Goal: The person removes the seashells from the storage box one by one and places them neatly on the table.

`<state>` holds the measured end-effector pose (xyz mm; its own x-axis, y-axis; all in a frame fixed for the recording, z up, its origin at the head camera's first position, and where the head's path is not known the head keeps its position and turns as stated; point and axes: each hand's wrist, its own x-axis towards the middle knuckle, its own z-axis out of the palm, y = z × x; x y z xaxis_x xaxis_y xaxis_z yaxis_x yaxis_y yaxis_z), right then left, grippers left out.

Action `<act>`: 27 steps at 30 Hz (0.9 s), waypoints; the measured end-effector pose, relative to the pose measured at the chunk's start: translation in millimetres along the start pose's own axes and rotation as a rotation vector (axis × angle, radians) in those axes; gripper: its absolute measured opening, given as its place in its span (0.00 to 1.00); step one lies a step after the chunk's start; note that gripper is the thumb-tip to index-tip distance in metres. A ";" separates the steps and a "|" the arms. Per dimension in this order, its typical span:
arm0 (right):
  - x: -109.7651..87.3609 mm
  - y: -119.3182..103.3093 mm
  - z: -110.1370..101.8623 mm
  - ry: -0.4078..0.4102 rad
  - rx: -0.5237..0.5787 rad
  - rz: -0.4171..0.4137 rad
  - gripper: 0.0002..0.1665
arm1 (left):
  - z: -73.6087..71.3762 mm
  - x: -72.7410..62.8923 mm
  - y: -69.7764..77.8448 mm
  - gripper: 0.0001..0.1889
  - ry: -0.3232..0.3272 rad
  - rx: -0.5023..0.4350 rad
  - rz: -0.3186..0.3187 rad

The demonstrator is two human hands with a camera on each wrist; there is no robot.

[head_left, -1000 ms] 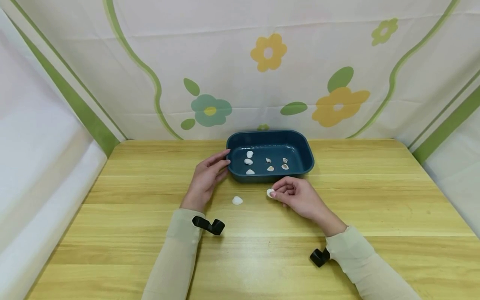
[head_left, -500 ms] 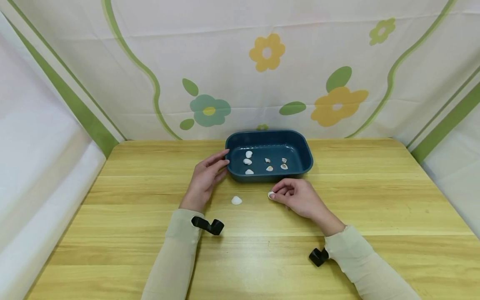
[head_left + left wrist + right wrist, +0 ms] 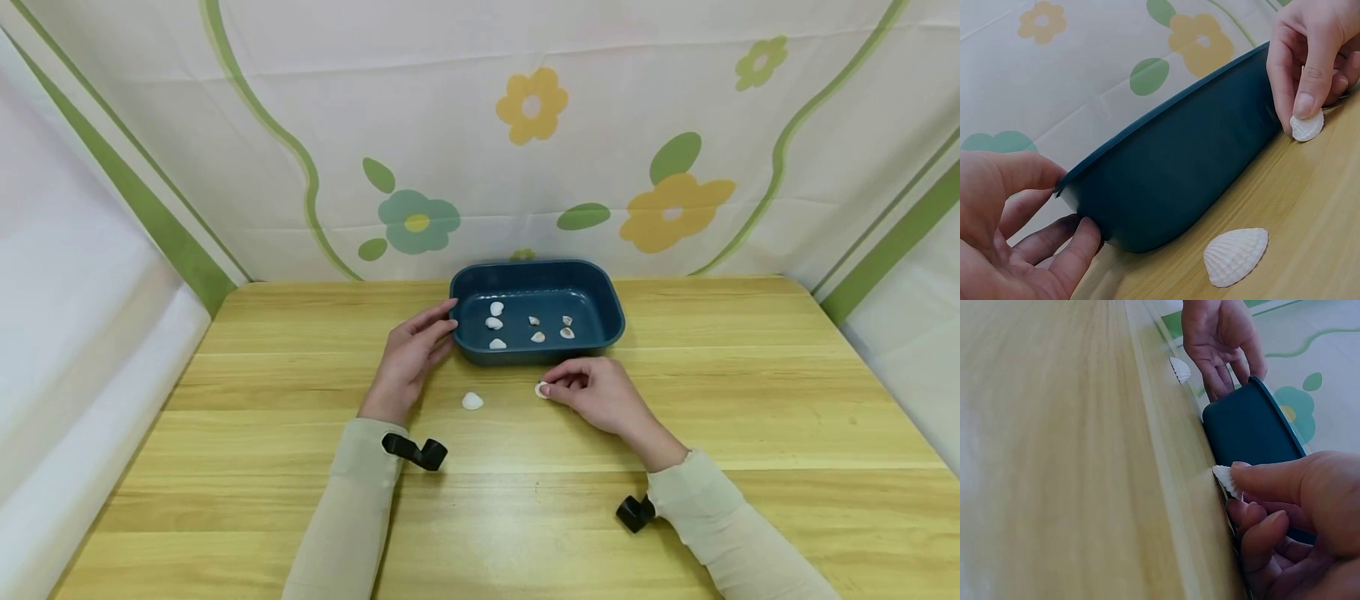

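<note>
A dark blue-green basin (image 3: 517, 357) stands at the back of the table. Several white shells (image 3: 493, 323) lie in its left half, and several smaller brownish ones (image 3: 567, 333) lie further right. My left hand (image 3: 405, 362) touches the basin's left end with extended fingertips, at the rim and outer wall in the left wrist view. In front of the basin, my right hand (image 3: 603, 398) pinches a white ribbed shell (image 3: 1308, 127) between thumb and fingers, low at the tabletop. Another white ribbed shell (image 3: 472, 402) lies on the wood between the hands.
The wooden table (image 3: 480, 533) reaches back to a flower-printed cloth (image 3: 450, 108) hanging just behind the basin. White cloth (image 3: 90, 333) also hangs at the left side. Each wrist wears a black camera mount (image 3: 431, 454).
My right hand has lowered slightly toward the table with the pinched shell, then stays there. The left hand keeps its place at the basin. The head view shifts a little.
</note>
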<state>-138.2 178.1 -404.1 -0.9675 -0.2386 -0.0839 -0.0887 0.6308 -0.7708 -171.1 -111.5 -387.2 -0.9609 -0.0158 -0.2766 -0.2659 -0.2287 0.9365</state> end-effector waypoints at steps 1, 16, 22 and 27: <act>0.1 -0.2 -0.2 0.003 -0.004 -0.003 0.09 | 0.0 -0.2 0.2 0.22 -0.001 -0.002 0.001; -0.9 1.1 -1.6 0.032 -0.057 -0.041 0.03 | 0.0 -0.4 0.5 0.22 0.000 0.003 0.001; -0.6 1.7 -0.8 0.031 -0.062 -0.047 0.03 | -0.6 0.7 -0.1 0.21 0.003 0.003 -0.001; -1.5 1.6 -0.2 0.021 -0.045 -0.058 0.03 | -0.5 0.5 -0.1 0.21 0.002 0.004 -0.004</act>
<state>-136.9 179.6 -405.1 -0.9651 -0.2605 -0.0260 -0.1552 0.6493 -0.7445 -171.6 -112.0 -387.5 -0.9596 -0.0170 -0.2807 -0.2699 -0.2249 0.9363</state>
